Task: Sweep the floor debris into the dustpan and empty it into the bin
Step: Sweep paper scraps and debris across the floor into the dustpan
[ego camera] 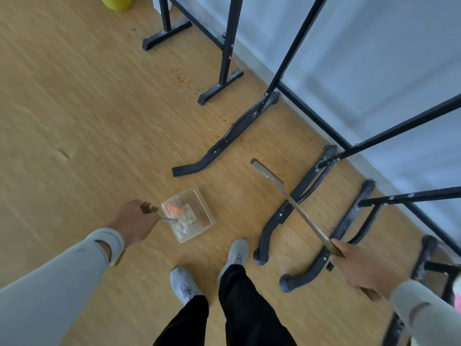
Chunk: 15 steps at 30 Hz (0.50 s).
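Debris [180, 216] sits inside clear dustpan [189, 216], so sweeping looks done; step in hand reads as carrying the load to the bin. Likely bin: yellow-green container [116, 1] at far top edge, well apart, only partly visible. Next move calls for keeping the pan level while walking past black metal stand legs [217, 146] on wood floor [74, 108]. Left hand [133, 222] curled round the dustpan's metal handle, gripping it; pan hangs near the floor just ahead of grey shoes [235, 253]. Right hand [359, 268] closed round broom handle [303, 216], flat broom head [265, 172] out near the stands, blurred.
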Tool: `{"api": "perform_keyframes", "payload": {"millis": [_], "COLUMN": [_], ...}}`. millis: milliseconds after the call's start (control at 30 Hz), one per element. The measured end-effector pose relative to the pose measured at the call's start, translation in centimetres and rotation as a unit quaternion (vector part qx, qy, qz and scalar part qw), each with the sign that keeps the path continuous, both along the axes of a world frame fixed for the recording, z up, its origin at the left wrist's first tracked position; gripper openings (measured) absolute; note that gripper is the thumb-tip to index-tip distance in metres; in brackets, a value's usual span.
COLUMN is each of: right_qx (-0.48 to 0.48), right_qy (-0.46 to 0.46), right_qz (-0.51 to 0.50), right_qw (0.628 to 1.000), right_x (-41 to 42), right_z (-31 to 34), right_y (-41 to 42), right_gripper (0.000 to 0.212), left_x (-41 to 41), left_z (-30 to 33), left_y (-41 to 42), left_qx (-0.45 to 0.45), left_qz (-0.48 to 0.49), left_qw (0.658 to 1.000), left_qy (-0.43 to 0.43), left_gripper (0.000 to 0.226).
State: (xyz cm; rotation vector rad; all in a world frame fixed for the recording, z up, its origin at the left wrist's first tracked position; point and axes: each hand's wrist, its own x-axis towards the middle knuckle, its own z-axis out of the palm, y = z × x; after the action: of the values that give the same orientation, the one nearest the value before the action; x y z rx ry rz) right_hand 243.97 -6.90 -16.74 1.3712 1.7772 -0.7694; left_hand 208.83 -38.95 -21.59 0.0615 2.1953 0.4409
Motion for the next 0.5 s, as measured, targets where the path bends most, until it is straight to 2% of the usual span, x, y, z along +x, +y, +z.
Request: {"api": "perform_keyframes", "payload": {"millis": [67,167,233,367,433,500], "right_qx": [-0.009,-0.052,-0.088,-0.116,-0.142,-0.180], "right_qy": [-0.018,-0.053,-0.037,0.001,0.018,-0.008], "right_qz": [-0.010,-0.036,-0.023,0.078,0.083,0.073], "right_qw": [1.000,0.997,0.995,0.990,0.986,0.981], "right_x": [-3.0,-7.5,-8.5,-6.4,-5.0,-3.9], "right_z": [-2.9,-6.3,-7.3,-5.3,-3.3,-1.0], "right_y": [-0.5,-4.8,-8.8,-14.3,-14.3,-12.2], "right_gripper": [0.057,0.048,0.046,0.052,0.057,0.066], "left_x": [0.3,1.1,1.4,1.5,1.5,1.6], "left_z": [-0.4,-1.3,-1.9,-2.2,-1.9,-1.6], "left_y": [-0.8,-1.0,-0.8,-0.8,-0.7,-0.3], "left_qx": [-0.006,-0.007,-0.004,0.010,0.003,-0.002], "left_qz": [-0.002,-0.004,-0.005,0.018,0.007,-0.002], "left_qw": [1.000,1.000,1.000,1.000,1.000,1.000], "left_qy": [0.003,0.017,0.017,0.011,0.014,0.016], "left_gripper": [0.019,0.018,0.017,0.016,0.017,0.017]}}
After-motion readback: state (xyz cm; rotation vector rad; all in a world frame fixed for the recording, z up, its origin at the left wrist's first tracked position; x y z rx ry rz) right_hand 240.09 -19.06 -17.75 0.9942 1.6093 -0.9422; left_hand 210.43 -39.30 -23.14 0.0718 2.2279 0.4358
